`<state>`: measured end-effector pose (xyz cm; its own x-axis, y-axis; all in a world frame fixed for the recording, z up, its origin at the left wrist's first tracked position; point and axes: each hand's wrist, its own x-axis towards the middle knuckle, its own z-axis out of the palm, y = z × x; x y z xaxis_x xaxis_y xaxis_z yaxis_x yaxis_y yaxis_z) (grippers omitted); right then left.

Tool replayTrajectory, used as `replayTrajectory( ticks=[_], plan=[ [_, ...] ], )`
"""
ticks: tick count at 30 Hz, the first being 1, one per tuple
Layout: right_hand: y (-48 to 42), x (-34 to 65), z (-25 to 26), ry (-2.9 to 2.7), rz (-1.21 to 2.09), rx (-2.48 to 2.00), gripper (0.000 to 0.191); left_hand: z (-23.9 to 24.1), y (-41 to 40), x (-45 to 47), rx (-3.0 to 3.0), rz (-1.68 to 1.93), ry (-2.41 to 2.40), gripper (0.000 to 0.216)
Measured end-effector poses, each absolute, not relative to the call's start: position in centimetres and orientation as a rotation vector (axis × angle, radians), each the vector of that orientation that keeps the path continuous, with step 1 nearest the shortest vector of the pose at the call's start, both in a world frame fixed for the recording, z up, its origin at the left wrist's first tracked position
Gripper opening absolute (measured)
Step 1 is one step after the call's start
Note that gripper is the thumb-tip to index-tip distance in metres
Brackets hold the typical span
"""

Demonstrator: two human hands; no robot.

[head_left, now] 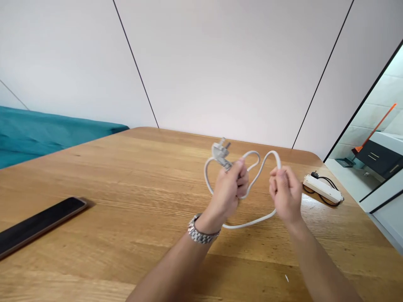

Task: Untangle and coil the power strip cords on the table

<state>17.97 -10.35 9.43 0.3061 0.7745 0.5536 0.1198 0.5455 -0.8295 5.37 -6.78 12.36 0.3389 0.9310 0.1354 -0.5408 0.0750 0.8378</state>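
Note:
Above the wooden table (126, 176) I hold a white power cable (255, 171) in loops. My left hand (231, 188), with a metal watch at the wrist, is closed on the cable just below its grey plug (219, 152), which sticks up past the fingers. My right hand (285, 191) is closed on another loop of the same cable a little to the right. One stretch of cable sags below both hands toward the tabletop.
A white power strip (323, 189) with a black cord lies near the table's right edge. A dark phone (37, 224) lies at the left. A teal cloth (47, 132) is beyond the far left edge. White wall panels stand behind.

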Motion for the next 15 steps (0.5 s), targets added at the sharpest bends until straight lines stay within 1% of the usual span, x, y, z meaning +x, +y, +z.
replayTrajectory(
  ticks=[4, 6, 7, 9, 13, 15],
  plan=[
    [-11.7, 16.5, 9.0, -1.711, 0.231, -1.129, 0.041, 10.8, -6.9, 6.8, 0.981, 1.114, 0.576, 0.052],
    [-12.0, 15.9, 9.0, -1.810, 0.192, -1.220, 0.044, 11.2, -6.9, 6.3, 0.997, 1.145, 0.601, 0.048],
    [-12.1, 15.6, 9.1, -1.844, 0.235, -1.227, 0.043, 11.7, -6.9, 5.8, 0.992, 1.157, 0.582, 0.045],
    [-12.1, 14.9, 8.8, -1.911, 0.460, -1.131, 0.040, 13.2, -7.2, 4.6, 0.956, 1.176, 0.491, 0.041],
    [-10.8, 13.9, 5.9, -2.069, 1.166, -0.805, 0.042, 16.3, -9.4, 1.3, 0.871, 1.256, 0.235, 0.038],
    [-9.6, 13.5, 3.4, -2.138, 1.333, -0.766, 0.044, 16.6, -10.7, -0.7, 0.814, 1.378, 0.155, 0.036]
  ],
)
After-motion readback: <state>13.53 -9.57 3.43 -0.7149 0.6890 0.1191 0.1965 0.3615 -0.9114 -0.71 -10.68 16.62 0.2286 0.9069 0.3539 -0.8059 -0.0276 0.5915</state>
